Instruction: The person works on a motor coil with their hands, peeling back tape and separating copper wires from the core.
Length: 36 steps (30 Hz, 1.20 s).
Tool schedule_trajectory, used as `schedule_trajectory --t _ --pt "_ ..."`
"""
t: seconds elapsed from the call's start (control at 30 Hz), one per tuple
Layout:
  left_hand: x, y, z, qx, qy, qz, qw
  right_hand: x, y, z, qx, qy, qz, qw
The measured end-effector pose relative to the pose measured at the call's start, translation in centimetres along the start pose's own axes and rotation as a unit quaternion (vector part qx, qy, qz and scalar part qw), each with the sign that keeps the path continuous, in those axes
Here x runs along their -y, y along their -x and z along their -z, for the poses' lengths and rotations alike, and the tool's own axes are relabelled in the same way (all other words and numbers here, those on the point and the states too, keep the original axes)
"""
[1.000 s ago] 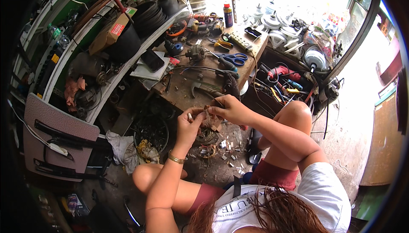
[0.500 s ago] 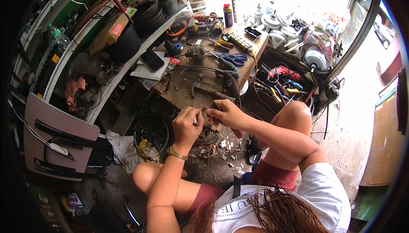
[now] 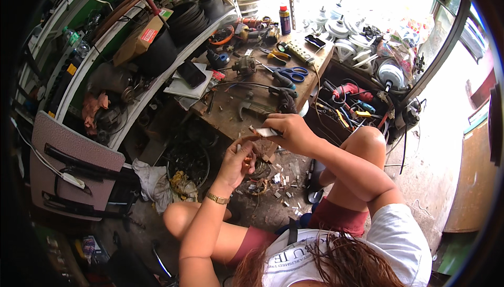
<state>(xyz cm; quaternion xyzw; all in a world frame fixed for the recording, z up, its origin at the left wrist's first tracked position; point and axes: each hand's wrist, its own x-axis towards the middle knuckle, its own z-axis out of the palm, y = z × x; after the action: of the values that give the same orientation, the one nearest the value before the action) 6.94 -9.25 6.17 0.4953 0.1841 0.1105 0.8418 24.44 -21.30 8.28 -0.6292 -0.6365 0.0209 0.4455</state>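
My left hand (image 3: 234, 167) is closed, its fingers curled around a small whitish piece (image 3: 239, 148) with coppery bits by the fingertips. Up and to the right of it, my right hand (image 3: 294, 132) grips a pale, flat, blade-like piece (image 3: 266, 132) with a dark part at the fingers; its exact kind I cannot make out. Something small and copper-coloured shows at the tip of that piece. Both hands are just off the near edge of a wooden workbench (image 3: 226, 116), over a littered floor. A hammer (image 3: 245, 109) lies on the bench just beyond them.
On the bench are blue-handled scissors (image 3: 294, 74), a phone (image 3: 191, 74), a power strip (image 3: 299, 55) and a spray can (image 3: 284, 20). A toolbox (image 3: 349, 100) stands at right. Small white pieces (image 3: 277, 178) litter the floor near a black basket (image 3: 187, 166).
My hands have drawn apart. The right has shifted slightly up and right, showing the pale flat piece. The left has dropped a little and turned, showing its fingers.
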Motion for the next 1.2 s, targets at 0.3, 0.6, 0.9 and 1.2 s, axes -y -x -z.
schedule_trajectory --t 0.3,0.6,0.9,1.2 --pt "0.4 0.2 -1.1 -0.068 0.044 -0.102 0.992 1.5 0.5 -1.2 0.012 0.051 0.038 0.998" --pt "-0.3 0.3 -0.2 -0.132 -0.138 -0.231 0.954 3.7 0.0 -0.4 0.056 -0.018 -0.041 0.997" --pt "-0.3 0.0 -0.2 -0.125 -0.189 -0.266 0.937 3.6 0.0 0.3 0.108 -0.01 -0.053 0.993" --pt "0.8 -1.3 0.4 -0.14 -0.242 -0.339 0.898 3.9 0.5 -0.9 0.117 -0.18 -0.15 0.965"
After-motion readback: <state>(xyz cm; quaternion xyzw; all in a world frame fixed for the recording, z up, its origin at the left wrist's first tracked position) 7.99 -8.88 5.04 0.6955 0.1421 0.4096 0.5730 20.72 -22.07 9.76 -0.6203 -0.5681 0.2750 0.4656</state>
